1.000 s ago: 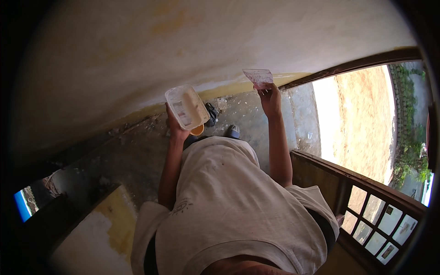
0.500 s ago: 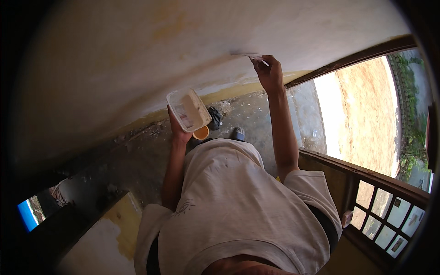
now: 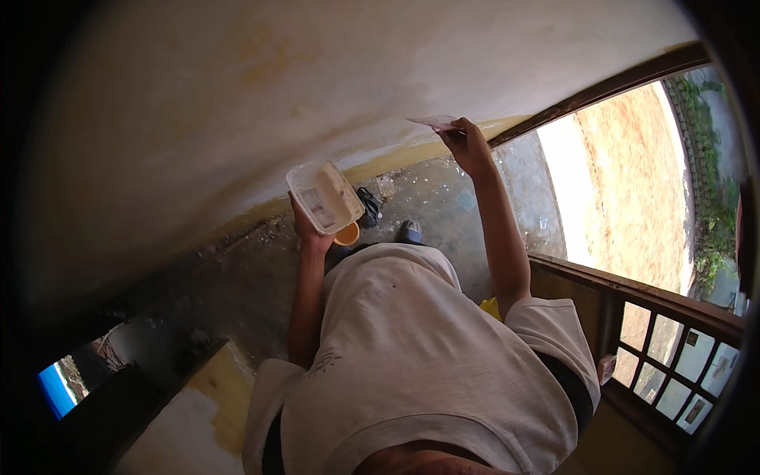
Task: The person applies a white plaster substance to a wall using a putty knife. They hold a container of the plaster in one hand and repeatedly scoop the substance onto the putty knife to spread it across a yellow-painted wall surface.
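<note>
My left hand (image 3: 311, 231) grips a clear plastic tub (image 3: 342, 190) by its side, close to the wall. The tub is tilted with its opening up, and pale residue coats its inside. On the right, my raised right hand (image 3: 469, 147) pinches a thin, flat, pale putty scraper (image 3: 430, 121) between thumb and fingers. The scraper's far edge points left at the wall (image 3: 261, 103); whether it touches cannot be made out. Whitish filler and yellowish patches cover the wall, with a yellow band along its bottom.
Below the tub stand an orange bucket (image 3: 347, 234) and a black bag (image 3: 368, 206). My shoe (image 3: 410, 231) rests on the speckled concrete floor (image 3: 443, 206). At right, a doorway with a dark wooden frame (image 3: 602, 95) opens onto bright ground, beside a paned door (image 3: 673, 360).
My right hand has come down and slightly right along the wall with the scraper, which now lies lower. The left hand and tub have stayed almost where they were.
</note>
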A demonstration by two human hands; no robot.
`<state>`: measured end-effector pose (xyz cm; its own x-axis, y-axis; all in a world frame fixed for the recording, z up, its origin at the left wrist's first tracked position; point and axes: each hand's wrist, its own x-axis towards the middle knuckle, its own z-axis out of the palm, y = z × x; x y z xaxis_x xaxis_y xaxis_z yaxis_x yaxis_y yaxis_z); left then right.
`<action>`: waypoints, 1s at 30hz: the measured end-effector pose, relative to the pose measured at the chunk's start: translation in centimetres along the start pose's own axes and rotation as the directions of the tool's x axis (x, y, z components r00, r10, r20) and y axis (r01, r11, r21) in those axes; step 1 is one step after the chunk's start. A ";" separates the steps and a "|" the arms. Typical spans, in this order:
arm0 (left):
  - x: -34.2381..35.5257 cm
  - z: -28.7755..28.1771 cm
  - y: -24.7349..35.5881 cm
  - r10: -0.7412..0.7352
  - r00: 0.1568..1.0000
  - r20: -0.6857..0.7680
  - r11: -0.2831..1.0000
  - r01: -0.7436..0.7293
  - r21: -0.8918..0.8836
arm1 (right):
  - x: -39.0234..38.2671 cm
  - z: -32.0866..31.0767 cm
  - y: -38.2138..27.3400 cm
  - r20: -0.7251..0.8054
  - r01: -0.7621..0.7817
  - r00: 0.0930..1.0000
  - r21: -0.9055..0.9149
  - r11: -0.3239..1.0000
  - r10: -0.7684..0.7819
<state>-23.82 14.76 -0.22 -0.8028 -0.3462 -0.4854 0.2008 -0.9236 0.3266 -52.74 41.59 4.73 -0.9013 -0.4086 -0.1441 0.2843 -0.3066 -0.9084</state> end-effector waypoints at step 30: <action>-2.7 -6.5 -2.6 0.094 0.956 -0.280 0.940 0.007 0.341 | 9.3 -11.3 28.7 -0.185 -0.445 0.816 0.401 0.800 0.547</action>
<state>-18.52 16.99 -5.04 -0.5913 -0.4637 -0.6599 -0.0089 -0.8144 0.5803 -56.71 38.70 -27.08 -0.6408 -0.3421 -0.6873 0.7601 -0.4084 -0.5055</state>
